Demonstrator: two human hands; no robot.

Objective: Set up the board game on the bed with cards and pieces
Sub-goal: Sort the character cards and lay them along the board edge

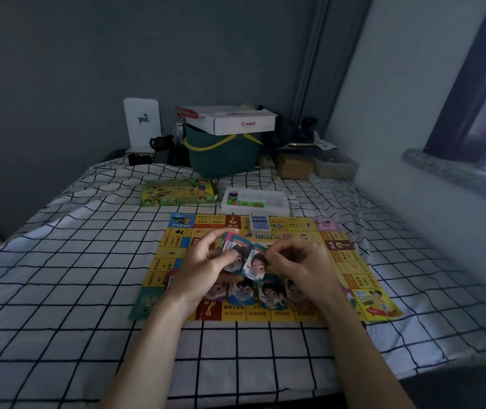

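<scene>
A yellow game board [351, 261] lies flat on the checked bedsheet [59, 290]. Above its middle, my left hand [203, 267] grips a stack of play-money cards [234, 246]. My right hand [298, 267] pinches one card marked 100 [255, 265] at the front of that stack. Several cards [271, 293] with cartoon faces lie in a row on the board below my hands. A blue card deck [260, 223] rests on the board's far edge. Behind the board stand the green game box [178, 192] and a white tray [277, 202] of coloured pieces.
At the head of the bed stand a green bin [224, 156] with a white carton [236, 121] on top, a white deer card [142, 122], dark gear and small boxes [295, 166]. A wall and stone window sill [448, 172] run along the right.
</scene>
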